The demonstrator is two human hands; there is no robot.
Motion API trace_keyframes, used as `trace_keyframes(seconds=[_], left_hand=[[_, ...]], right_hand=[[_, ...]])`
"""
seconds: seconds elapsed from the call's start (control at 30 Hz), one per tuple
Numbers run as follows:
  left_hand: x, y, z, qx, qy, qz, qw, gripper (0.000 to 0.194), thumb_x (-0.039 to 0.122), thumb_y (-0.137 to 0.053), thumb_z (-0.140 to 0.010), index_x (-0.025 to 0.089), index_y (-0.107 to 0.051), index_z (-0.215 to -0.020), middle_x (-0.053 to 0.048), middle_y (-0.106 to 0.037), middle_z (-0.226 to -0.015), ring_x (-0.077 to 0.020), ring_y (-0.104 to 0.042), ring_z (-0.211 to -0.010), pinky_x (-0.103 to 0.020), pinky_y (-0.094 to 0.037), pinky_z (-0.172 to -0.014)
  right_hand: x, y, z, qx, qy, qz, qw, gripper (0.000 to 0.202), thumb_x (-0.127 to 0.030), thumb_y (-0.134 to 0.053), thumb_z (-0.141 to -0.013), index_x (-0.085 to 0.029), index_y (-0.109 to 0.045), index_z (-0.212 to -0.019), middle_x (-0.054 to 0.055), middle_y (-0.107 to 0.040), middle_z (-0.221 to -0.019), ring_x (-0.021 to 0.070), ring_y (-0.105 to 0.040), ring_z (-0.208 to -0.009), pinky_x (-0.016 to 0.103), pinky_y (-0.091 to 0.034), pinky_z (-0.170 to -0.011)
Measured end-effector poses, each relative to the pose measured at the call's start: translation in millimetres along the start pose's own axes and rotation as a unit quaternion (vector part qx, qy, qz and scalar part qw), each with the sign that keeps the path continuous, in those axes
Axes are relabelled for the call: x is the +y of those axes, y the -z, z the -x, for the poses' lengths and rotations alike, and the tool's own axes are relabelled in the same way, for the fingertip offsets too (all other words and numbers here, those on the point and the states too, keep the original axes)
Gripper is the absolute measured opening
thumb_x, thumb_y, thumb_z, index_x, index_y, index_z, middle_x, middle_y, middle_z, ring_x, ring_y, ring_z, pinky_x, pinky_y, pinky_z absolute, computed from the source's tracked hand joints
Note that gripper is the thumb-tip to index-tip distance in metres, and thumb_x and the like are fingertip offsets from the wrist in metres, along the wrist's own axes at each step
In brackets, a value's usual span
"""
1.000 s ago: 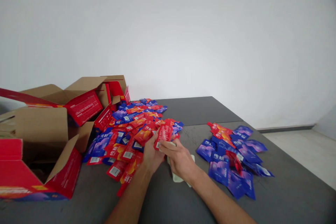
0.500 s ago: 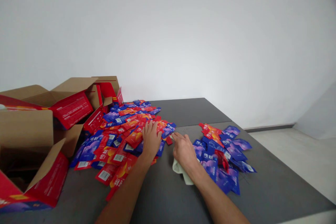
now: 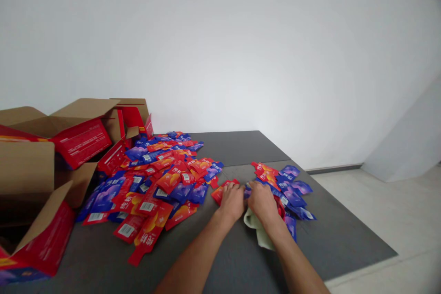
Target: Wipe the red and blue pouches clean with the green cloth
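Near the middle of the table my left hand (image 3: 231,203) has its fingers curled over a red packet (image 3: 217,194), whose left part sticks out. Just to its right, my right hand (image 3: 262,203) is closed on a pale green cloth (image 3: 261,235) that hangs out below the palm. A bit of a blue-purple packet (image 3: 247,191) shows between the two hands. Beyond and beside my right hand lies a smaller group of red and blue packets (image 3: 292,194), partly hidden by it. The larger heap of red and blue packets (image 3: 172,178) spreads out on the left.
Open red cardboard boxes (image 3: 82,142) stand along the left side, flaps up, one box (image 3: 51,239) close to me. The dark grey table (image 3: 347,239) ends at a slanting right edge, with pale floor (image 3: 365,202) beyond. A white wall (image 3: 241,55) rises behind.
My left hand has left the large heap and come right with a red packet. My right hand and the cloth have shifted right against the smaller group; the view has turned slightly right.
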State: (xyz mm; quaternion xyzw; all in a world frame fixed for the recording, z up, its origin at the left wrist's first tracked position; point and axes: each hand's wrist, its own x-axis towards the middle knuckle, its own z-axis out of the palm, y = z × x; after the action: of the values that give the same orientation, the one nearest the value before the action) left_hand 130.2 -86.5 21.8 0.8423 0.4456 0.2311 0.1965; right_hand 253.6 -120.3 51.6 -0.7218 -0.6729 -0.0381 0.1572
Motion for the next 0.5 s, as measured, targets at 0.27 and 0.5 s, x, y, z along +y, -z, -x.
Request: trace_keyframes(seconds=[0.27,0.5], left_hand=[[-2.3,-2.2,0.4,0.043,0.082,-0.034,0.995,0.037,0.008,-0.053,-0.081,0.014,-0.064,-0.116,-0.021,-0.065,-0.115,-0.0349,-0.052,-0.117,-0.048,-0.032,-0.102],[-44.5,26.3,2.4,0.153,0.162,0.107,0.969,0.054,0.0,-0.067,-0.065,0.014,-0.06,-0.117,-0.019,-0.057,-0.124,-0.0349,-0.048,-0.123,-0.046,-0.029,-0.107]], right_hand=[[6.8,-5.8,8.1,0.043,0.003,0.015,0.999,0.044,0.003,-0.048,-0.074,-0.012,-0.073,-0.107,0.016,-0.073,-0.106,0.0237,-0.068,-0.092,0.032,-0.046,-0.086],[-3.8,-9.6,7.6,0.059,0.027,0.003,0.998,0.047,0.005,-0.046,-0.072,-0.015,-0.074,-0.105,0.012,-0.074,-0.102,0.0212,-0.068,-0.086,0.03,-0.048,-0.08]])
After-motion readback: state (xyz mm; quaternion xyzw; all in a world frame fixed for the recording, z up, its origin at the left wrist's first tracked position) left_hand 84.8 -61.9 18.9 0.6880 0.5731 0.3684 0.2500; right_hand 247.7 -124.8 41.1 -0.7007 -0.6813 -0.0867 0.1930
